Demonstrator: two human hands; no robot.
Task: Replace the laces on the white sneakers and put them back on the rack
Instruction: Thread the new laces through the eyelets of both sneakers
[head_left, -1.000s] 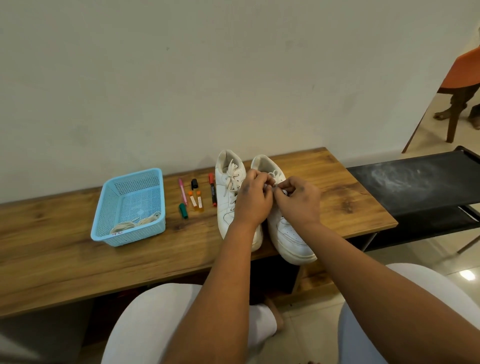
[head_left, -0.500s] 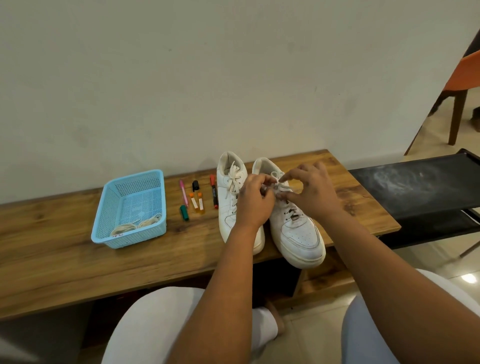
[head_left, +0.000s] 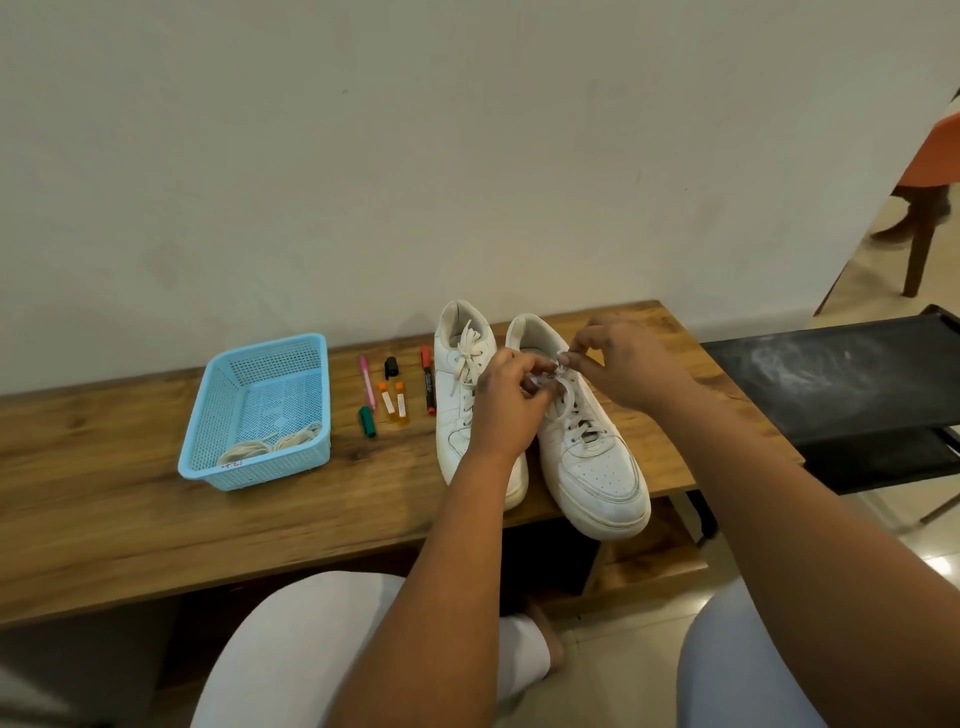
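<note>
Two white sneakers stand side by side on the wooden bench (head_left: 130, 519), toes toward me. The left sneaker (head_left: 460, 395) is laced with a white lace. Over the tongue of the right sneaker (head_left: 597, 467), my left hand (head_left: 506, 400) and my right hand (head_left: 623, 364) each pinch part of its white lace (head_left: 563, 387) near the top eyelets. The lower eyelets of that shoe still carry lace. Cream laces (head_left: 270, 444) lie coiled in a light blue basket (head_left: 218, 415) at the left.
Several markers (head_left: 395, 389) lie between the basket and the shoes. A black fabric rack (head_left: 841, 384) stands at the right of the bench. An orange chair (head_left: 930, 208) and a person's foot are at the far right. My knees are below the bench edge.
My right hand has risen and drawn away to the right, pulling the lace up from the right sneaker's top. More of that shoe's front shows now.
</note>
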